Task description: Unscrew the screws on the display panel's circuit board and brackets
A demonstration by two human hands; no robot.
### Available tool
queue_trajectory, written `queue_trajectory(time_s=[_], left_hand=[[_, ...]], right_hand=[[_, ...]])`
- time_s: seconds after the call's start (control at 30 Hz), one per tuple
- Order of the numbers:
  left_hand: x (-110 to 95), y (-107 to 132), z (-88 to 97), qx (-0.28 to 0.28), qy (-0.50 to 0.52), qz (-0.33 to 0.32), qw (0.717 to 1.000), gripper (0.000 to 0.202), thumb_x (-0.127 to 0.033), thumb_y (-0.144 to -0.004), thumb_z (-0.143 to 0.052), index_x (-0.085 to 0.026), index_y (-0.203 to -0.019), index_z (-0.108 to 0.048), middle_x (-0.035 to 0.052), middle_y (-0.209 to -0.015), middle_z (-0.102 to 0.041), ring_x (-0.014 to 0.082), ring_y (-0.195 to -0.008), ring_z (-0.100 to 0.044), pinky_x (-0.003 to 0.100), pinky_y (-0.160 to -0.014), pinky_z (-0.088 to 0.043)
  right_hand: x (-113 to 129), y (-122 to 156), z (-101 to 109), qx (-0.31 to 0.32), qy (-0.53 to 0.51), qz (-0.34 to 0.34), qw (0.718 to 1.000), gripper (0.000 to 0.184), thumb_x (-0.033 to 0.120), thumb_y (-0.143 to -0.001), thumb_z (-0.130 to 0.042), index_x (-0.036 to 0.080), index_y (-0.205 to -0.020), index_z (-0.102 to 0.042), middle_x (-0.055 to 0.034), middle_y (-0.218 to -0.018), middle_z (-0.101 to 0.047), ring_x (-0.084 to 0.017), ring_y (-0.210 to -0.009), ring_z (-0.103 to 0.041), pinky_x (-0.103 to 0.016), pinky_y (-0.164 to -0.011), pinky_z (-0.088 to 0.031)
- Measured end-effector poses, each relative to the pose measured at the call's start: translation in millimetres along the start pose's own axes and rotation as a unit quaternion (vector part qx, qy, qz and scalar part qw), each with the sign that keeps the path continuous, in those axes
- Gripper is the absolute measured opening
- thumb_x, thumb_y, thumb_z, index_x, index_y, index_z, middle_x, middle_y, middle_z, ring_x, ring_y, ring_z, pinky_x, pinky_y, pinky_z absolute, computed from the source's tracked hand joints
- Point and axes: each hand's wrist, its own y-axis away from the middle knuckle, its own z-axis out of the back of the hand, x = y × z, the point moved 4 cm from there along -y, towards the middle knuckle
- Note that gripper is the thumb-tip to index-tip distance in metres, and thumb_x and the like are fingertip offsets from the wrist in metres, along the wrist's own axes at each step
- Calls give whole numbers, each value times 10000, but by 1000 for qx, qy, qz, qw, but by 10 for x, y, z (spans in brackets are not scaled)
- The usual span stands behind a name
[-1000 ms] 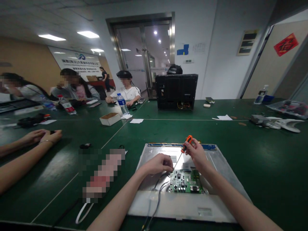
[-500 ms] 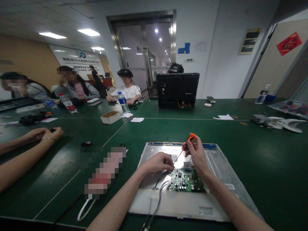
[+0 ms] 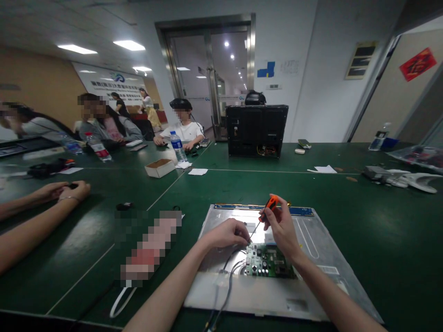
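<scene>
A silver metal panel (image 3: 311, 295) lies on the green table in front of me, with a green circuit board (image 3: 270, 266) on it. My right hand (image 3: 282, 226) is closed round an orange-handled screwdriver (image 3: 266, 210), its thin shaft slanting down to the board's upper left corner. My left hand (image 3: 226, 234) is pinched shut right at the screwdriver's tip; what it holds is hidden. Grey cables (image 3: 224, 286) run from the board toward me.
Another person's forearms (image 3: 38, 203) rest on the table at left. A black monitor casing (image 3: 256, 130) stands at the far side, with a cardboard box (image 3: 159, 168), water bottles (image 3: 177, 147) and several seated people beyond. White plastic parts (image 3: 408, 177) lie at right.
My right hand has turned the screwdriver handle a little and shifted slightly. The left hand stays pinched at the tip. The view has swung a little.
</scene>
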Motion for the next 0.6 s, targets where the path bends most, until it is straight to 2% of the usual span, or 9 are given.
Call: queue_trajectory(time_s=[0.6], left_hand=[[-4, -1, 0, -4, 28, 7, 1000, 57, -137, -692, -731, -160, -738, -754, -7, -732, -665, 141, -698, -578, 229, -659, -436]], right_hand=[[7, 50, -49, 48, 95, 77, 991, 410, 430, -923, -600, 240, -1260, -465, 3, -812, -682, -157, -615, -697, -218, -455, -532]])
